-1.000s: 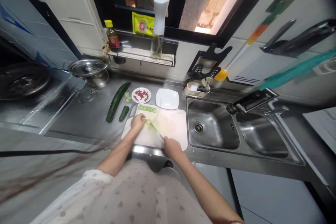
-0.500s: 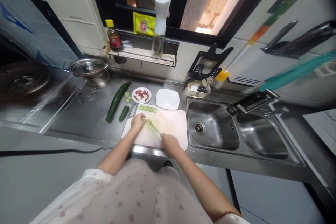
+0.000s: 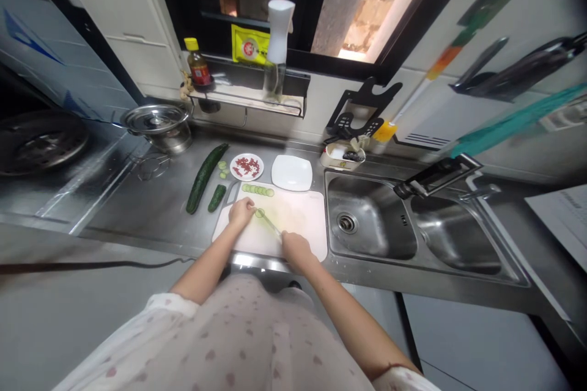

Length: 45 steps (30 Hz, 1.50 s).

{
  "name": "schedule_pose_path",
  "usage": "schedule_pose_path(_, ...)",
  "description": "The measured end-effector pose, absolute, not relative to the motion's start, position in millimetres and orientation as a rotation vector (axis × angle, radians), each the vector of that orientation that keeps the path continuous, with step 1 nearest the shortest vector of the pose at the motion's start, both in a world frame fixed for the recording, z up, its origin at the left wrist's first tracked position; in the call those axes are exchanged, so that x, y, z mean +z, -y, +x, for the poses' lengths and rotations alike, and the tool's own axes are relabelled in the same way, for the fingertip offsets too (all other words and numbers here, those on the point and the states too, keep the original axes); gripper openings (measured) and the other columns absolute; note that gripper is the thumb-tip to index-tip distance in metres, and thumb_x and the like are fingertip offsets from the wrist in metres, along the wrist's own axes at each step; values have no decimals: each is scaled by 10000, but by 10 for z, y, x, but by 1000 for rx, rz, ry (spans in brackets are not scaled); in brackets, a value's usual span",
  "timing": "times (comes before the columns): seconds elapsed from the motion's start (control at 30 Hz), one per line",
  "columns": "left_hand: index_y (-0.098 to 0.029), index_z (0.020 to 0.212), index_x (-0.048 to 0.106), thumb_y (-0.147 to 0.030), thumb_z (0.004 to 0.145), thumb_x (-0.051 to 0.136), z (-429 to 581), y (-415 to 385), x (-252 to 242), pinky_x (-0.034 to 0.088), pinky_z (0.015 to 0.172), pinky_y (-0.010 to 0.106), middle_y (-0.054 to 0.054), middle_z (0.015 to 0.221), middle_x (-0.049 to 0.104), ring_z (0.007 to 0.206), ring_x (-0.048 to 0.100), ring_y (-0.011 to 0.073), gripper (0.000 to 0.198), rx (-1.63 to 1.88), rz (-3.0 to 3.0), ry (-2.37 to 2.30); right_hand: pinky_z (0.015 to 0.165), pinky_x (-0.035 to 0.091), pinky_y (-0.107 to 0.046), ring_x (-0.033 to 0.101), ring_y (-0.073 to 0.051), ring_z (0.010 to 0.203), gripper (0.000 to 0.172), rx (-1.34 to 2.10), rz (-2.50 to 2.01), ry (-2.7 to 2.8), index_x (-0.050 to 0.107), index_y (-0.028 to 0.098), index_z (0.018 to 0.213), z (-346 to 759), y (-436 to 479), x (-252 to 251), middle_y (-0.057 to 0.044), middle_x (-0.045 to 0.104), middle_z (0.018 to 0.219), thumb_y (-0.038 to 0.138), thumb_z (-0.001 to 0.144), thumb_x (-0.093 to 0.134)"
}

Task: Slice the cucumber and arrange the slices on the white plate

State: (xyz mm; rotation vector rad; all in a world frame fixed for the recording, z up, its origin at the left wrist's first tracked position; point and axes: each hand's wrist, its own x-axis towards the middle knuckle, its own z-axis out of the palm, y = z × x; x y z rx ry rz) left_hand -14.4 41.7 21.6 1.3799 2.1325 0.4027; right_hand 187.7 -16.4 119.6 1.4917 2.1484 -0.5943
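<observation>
On the white cutting board (image 3: 302, 220) my left hand (image 3: 241, 212) is curled over a short piece of cucumber (image 3: 259, 213), holding it down. My right hand (image 3: 296, 248) is closed round the handle of a knife (image 3: 270, 225), whose blade lies against the cut end of that piece. A row of cucumber slices (image 3: 257, 190) lies along the board's far edge.
A whole cucumber (image 3: 205, 176) and a short end piece (image 3: 216, 197) lie left of the board. Behind it stand a small plate of red chopped bits (image 3: 246, 166) and an empty white square plate (image 3: 292, 172). A double sink (image 3: 413, 229) is to the right, a lidded pot (image 3: 158, 124) at the left.
My right hand with the knife has drawn slightly left and nearer to the cucumber piece. My left hand has stayed in place.
</observation>
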Motion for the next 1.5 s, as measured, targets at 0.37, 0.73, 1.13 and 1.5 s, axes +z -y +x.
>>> schedule_pose_path(0.37, -251, 941, 665, -288, 756, 641, -142, -419, 225, 415, 714, 244, 4, 921, 708, 874, 626, 173, 191, 393, 1379, -2134, 757, 464, -286, 636, -248, 1012, 345, -600, 1462, -2154, 549, 122, 1134, 1940, 217, 1249, -149, 663, 1036, 91, 794, 600)
schedule_pose_path(0.73, -253, 941, 667, -321, 760, 652, -136, -425, 229, 418, 723, 244, 9, 925, 710, 888, 626, 177, 193, 382, 1389, -2142, 760, 488, -311, 656, -236, 986, 283, -542, 1488, -2195, 616, 128, 1077, 1828, 79, 1127, -167, 679, 1020, 75, 896, 405)
schedule_pose_path(1.13, -258, 960, 666, -331, 765, 653, -143, -438, 214, 417, 719, 243, 10, 933, 710, 891, 625, 177, 209, 363, 1393, -2144, 764, 491, -306, 656, -232, 991, 303, -527, 1472, -2197, 625, 124, 1091, 1832, 59, 1181, -162, 683, 1008, 77, 894, 400)
schedule_pose_path(1.5, -253, 942, 664, -334, 764, 651, -145, -444, 227, 415, 723, 251, 13, 944, 708, 895, 628, 185, 196, 351, 1404, -2138, 770, 491, -311, 659, -236, 993, 314, -505, 1453, -2212, 643, 119, 1087, 1808, 28, 1248, -173, 686, 1014, 84, 921, 379)
